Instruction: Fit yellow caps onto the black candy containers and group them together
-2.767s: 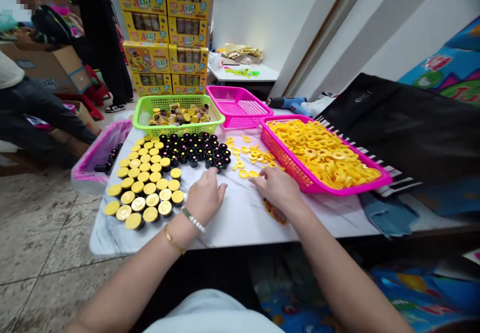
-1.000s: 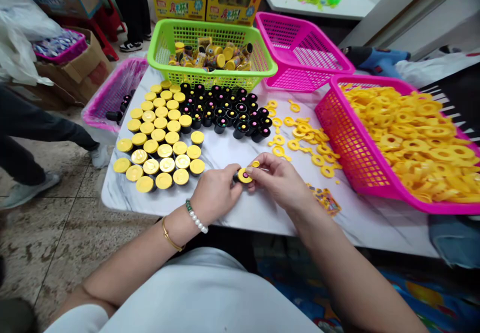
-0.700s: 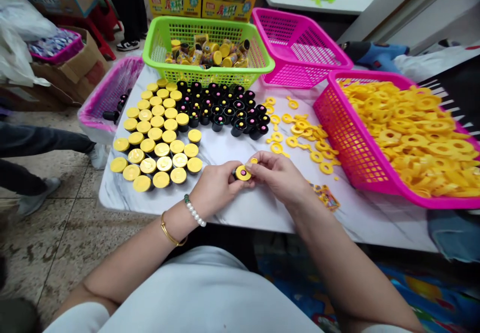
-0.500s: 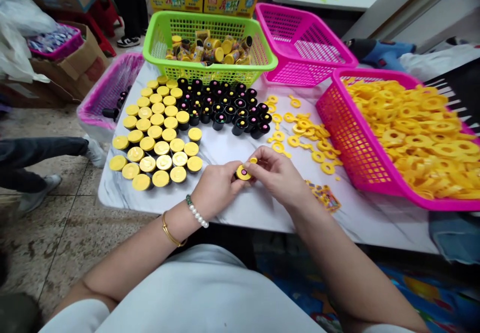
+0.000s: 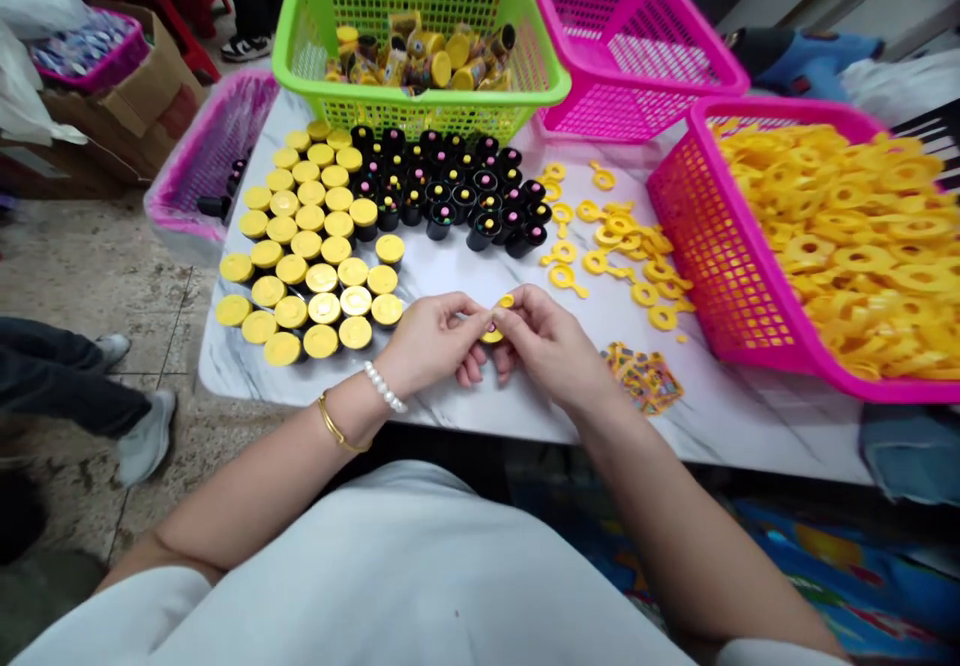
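— Where is the piece right now?

— Between both hands. My left hand and right hand meet over the near edge of the surface, about midway along it, with the yellow lid pinched where the fingertips come together. Whatever sits under the lid is hidden by my fingers.

— And the grip?

— Narrow on both sides, closed onto the lid from left and right.

— How does it handle?

— Light, I judge, and made of stiff, smooth plastic, so it is small enough to slip out sideways. Its little ring tab sticks up and looks thin, so I would take the rim, not the tab.

— What is close by?

— The capped pots stand toward the near left corner. The open black pots stand behind them by the green basket at the far edge. Loose yellow rings lie to the right, before the pink basket.
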Tool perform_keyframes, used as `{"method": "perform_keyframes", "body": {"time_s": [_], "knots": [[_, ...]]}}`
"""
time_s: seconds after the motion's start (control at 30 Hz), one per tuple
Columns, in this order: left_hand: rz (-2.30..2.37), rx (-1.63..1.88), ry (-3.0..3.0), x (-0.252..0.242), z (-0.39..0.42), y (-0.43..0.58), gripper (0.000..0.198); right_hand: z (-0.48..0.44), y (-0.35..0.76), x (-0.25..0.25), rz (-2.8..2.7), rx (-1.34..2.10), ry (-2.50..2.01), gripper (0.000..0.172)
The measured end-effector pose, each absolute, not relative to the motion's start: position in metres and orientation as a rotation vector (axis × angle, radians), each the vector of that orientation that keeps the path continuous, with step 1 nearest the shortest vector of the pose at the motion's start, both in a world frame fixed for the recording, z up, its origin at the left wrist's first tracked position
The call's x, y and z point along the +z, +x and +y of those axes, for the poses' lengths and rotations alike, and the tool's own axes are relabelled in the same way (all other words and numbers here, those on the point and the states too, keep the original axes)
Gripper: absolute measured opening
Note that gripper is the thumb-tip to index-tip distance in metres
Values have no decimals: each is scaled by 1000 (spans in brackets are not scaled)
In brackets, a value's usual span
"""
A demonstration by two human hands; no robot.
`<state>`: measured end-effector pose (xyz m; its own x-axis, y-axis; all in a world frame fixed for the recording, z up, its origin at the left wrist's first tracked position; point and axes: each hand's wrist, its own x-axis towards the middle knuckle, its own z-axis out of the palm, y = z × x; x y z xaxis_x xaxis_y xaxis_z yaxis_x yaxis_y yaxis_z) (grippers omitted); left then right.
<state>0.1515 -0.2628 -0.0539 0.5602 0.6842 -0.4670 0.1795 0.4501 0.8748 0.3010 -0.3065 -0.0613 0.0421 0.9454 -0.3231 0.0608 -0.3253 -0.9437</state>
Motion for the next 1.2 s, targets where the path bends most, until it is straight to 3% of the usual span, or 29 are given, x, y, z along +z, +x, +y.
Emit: {"method": "perform_keyframes", "body": {"time_s": [0.1,0.23,0.33,0.53,0.7,0.77,0.9,1.03,1.2], "knots": [[965,449,1260,-59,-271,149,14,-310,299,-67,-1017,1403,-1457,35],[1029,619,1780,-68,-280,144,27,-311,302,-72,-895,1303,-1376,35],[1065,659,2025,-70,-282,144,24,-305,312,-67,-816,1415,-1323,43],[1035,575,2087,-69,-277,144,18,-278,326,-50,-1080,1826,-1438,43],[1124,518,2019,-73,-277,147,18,-278,315,-47,-1083,1787,-1550,40],[1174,537,2009,-76,-282,145,26,-284,312,-48,-1062,1775,-1564,40],[1155,845,2047,-79,-301,135,60,-288,297,-54,-1010,1678,-1507,37],[875,1278,2237,-63,-320,125,47,-271,254,-59,-1074,1483,-1500,27],[939,1266,2082,-41,-297,140,32,-249,263,-49,-1194,1187,-1610,28]]}}
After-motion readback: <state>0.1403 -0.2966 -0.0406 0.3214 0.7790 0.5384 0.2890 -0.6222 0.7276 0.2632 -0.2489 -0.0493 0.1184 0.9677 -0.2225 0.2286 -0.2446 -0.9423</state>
